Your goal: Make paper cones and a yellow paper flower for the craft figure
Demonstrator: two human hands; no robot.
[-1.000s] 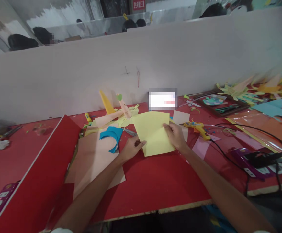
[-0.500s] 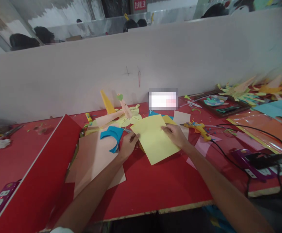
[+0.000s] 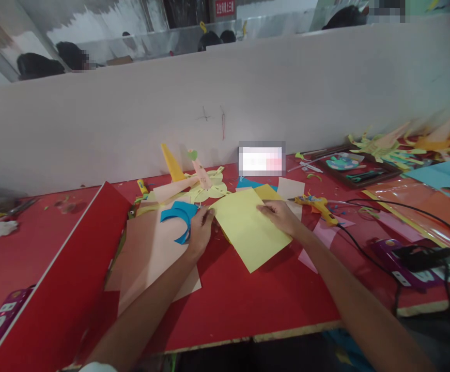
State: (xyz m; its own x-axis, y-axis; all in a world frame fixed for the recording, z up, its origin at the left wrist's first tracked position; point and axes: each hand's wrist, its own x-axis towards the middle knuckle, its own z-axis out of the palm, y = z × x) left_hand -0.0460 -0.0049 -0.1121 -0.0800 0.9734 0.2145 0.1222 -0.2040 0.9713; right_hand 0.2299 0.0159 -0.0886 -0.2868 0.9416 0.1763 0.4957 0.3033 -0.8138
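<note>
A sheet of light yellow paper point(image 3: 251, 230) is held up over the red table point(image 3: 232, 305), tilted. My right hand point(image 3: 281, 217) pinches its right edge. At its upper left corner is my left hand point(image 3: 202, 230), fingers closed on or right against the paper's edge. Beside the left hand, a blue curved paper cutout point(image 3: 180, 214) lies on sheets of pale pink paper point(image 3: 147, 258). Behind the yellow sheet stands a paper figure with a pink cone point(image 3: 202, 174) and pale yellow petal-like pieces round its base.
A yellow glue gun point(image 3: 320, 206) lies right of my right hand, its black cord running to a purple power strip point(image 3: 399, 263). A red divider board point(image 3: 65, 279) rises at the left. A tray of tools point(image 3: 358, 168) sits at the back right, before the white partition point(image 3: 132, 119).
The yellow sheet has turned and its lower corner has swung slightly down and right. My left hand has shifted a little left along with the paper's corner. My right hand stays nearly in place.
</note>
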